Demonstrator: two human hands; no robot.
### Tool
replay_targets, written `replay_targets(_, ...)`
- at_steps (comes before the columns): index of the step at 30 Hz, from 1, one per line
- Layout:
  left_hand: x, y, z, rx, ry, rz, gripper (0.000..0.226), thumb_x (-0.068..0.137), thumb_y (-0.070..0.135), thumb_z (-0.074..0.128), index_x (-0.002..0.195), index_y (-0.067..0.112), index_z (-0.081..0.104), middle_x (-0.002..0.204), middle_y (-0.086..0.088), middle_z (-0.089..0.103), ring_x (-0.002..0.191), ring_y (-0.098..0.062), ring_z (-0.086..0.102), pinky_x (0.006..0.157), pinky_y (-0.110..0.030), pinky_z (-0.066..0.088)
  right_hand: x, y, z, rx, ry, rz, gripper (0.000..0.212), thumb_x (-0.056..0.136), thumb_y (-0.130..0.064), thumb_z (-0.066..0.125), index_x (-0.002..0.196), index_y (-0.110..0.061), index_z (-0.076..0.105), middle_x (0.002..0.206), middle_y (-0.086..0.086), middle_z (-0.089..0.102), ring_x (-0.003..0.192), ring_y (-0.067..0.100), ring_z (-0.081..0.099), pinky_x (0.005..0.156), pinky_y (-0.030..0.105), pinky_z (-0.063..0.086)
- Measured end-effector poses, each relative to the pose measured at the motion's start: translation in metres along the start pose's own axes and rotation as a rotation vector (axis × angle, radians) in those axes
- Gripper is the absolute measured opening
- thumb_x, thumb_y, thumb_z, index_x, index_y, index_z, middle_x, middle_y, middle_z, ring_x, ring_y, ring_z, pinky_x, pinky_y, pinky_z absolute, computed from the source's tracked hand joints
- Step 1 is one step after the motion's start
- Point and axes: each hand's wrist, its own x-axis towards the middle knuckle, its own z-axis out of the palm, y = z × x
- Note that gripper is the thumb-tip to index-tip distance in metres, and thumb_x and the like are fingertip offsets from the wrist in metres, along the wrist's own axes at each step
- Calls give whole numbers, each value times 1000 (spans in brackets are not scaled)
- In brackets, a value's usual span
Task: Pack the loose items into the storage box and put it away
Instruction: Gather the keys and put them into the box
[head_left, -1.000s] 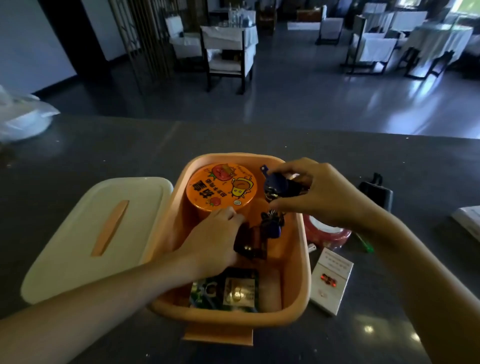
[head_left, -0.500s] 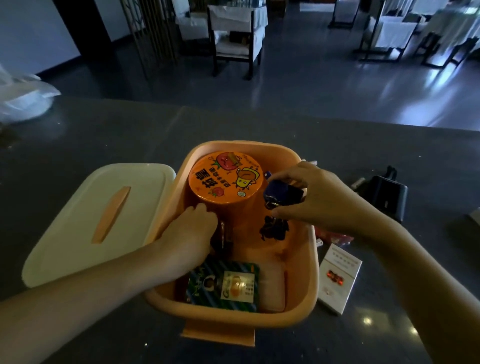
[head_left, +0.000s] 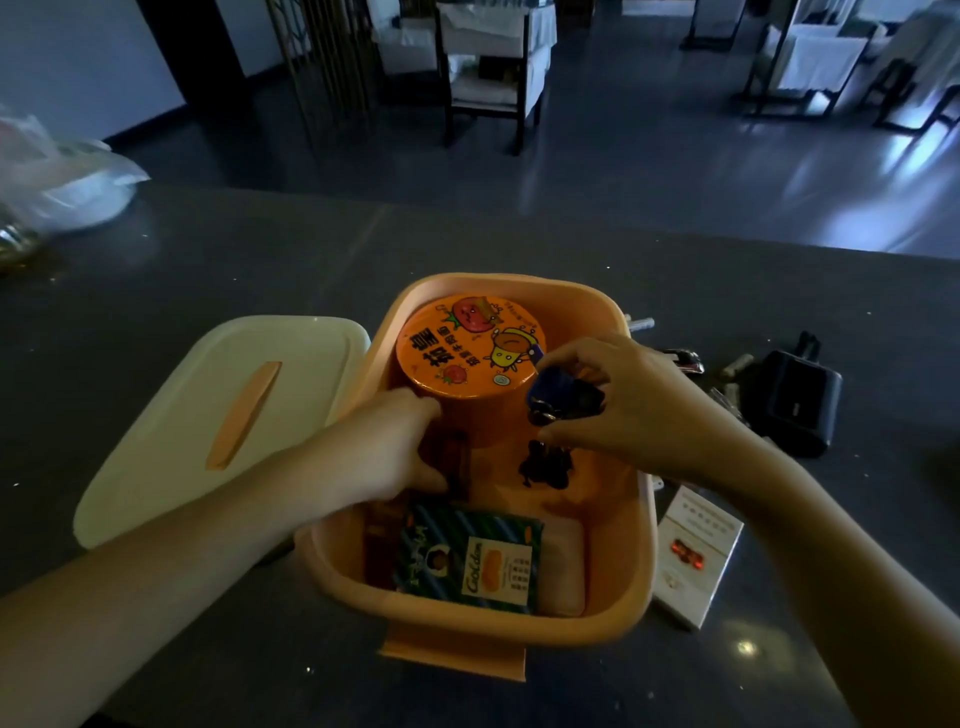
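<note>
Fingers (head_left: 558, 358) of the right hand (head_left: 631, 402) pinch a small blue clip (head_left: 558, 389) above the open storage box (head_left: 641, 525), dark loose pieces dangling beneath it. It looks light, hard and stiff, best held by its body. Left hand (head_left: 387, 447) curls loosely around a dark item (head_left: 457, 462) inside the box, beside the orange tub (head_left: 470, 345).
</note>
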Motion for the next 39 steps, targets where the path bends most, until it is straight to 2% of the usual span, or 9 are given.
replay_targets(3, -26, -9, -18, -292, 312, 192, 44, 67, 45, 70, 109, 40, 57, 99, 31, 53, 91, 9, 53, 74, -4, 39, 2, -5, 5, 23, 11, -12, 51, 67, -43, 74, 110, -41, 46, 106, -16, 44, 84, -11, 43, 63, -6, 34)
replay_targets(6, -36, -27, -18, -367, 451, 256, 49, 68, 45, 67, 115, 37, 55, 120, 21, 53, 111, 10, 45, 87, 0, 31, 5, -13, 10, 26, 9, -35, 50, 66, -44, 75, 105, -43, 45, 105, -17, 44, 88, -10, 44, 63, -1, 38)
replay_targets(10, -32, -46, -5, -458, 387, 155, 66, 64, 48, 68, 124, 41, 44, 143, 14, 32, 123, 10, 27, 91, 0, 22, 7, -21, 18, -13, -42, -54, 50, 68, -38, 75, 110, -37, 47, 103, -19, 37, 85, -9, 44, 61, 2, 40)
replay_targets(16, -27, -46, 1, -685, 253, 99, 74, 68, 54, 63, 134, 46, 28, 154, 13, 12, 137, -2, 15, 110, -31, 23, 13, -26, 26, -75, -78, -59, 49, 68, -37, 75, 108, -31, 48, 103, -13, 45, 91, 6, 50, 69, 16, 46)
replay_targets(18, -26, -45, 2, -680, 248, 98, 77, 69, 56, 62, 137, 44, 27, 155, 12, 10, 139, -3, 13, 113, -37, 22, 10, -22, 23, -57, -103, -21, 47, 68, -37, 74, 106, -32, 48, 102, -13, 53, 90, 7, 55, 74, 25, 50)
replay_targets(23, -22, -44, 4, -741, 241, 86, 80, 66, 63, 59, 138, 42, 29, 152, 13, 17, 138, -11, 23, 109, -49, 30, 0, -16, 17, -244, -280, 42, 40, 72, -41, 70, 104, -30, 50, 96, -12, 58, 84, 4, 56, 73, 26, 51)
replay_targets(30, -21, -47, 4, -718, 243, 100, 76, 68, 59, 58, 136, 43, 28, 152, 10, 21, 137, -13, 25, 108, -50, 31, -2, -17, 35, -370, -247, 7, 29, 82, -31, 63, 107, -24, 51, 100, -7, 57, 83, 9, 56, 75, 30, 51)
replay_targets(35, -22, -44, 2, -618, 250, 105, 79, 73, 62, 57, 141, 40, 23, 155, 9, 10, 141, -11, 13, 113, -48, 21, -5, -19, 19, -149, -114, 6, 27, 80, -26, 65, 106, -27, 57, 92, -19, 53, 79, -7, 52, 66, 10, 43)
replay_targets(39, -21, -39, -6, -362, 333, 175, 77, 76, 70, 46, 142, 40, 19, 154, 14, 1, 135, 4, -1, 110, -30, 10, -22, -14, -8, -42, 104, 68, 27, 78, -31, 67, 104, -30, 60, 86, -26, 56, 78, -18, 52, 69, 0, 40)
